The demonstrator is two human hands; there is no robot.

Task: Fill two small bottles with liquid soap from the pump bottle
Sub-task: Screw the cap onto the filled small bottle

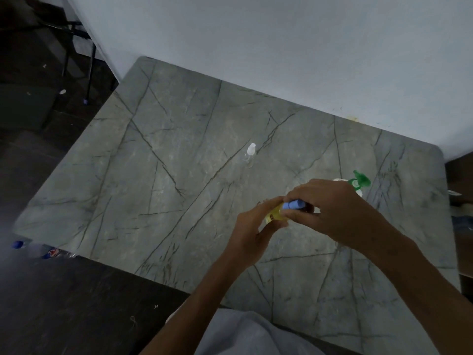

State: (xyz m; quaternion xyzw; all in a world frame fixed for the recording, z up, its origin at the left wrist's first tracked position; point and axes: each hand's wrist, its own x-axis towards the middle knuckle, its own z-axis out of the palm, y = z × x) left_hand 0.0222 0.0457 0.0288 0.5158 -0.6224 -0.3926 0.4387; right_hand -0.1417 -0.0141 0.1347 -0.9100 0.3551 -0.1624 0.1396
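A grey stone-patterned tabletop stands against a pale wall, with dark floor to the left and in front of it. The view looks down from the person's head.

Near the right of the tabletop, both hands meet above the surface. The left hand is closed around a small bottle holding yellow liquid. The right hand pinches a blue cap at the bottle's mouth with thumb and fingers. Judging from this, the bottle already holds soap and the cap is being screwed on, though the direction of the twist cannot be told.

Just behind the right hand stands the pump bottle, white with a green pump head, mostly hidden by the hand. Well apart, towards the middle of the tabletop, a second small clear bottle stands upright with a white cap; it looks empty.

The likely next move is to set the yellow bottle down, then reach for the clear one and uncap it beside the pump.

There is plenty of bare surface to the left and centre for setting things down. The pump bottle sits fairly near the right edge, so a careless sweep of the right hand could knock it over. Blue-capped objects lie blurred on the floor at the left.
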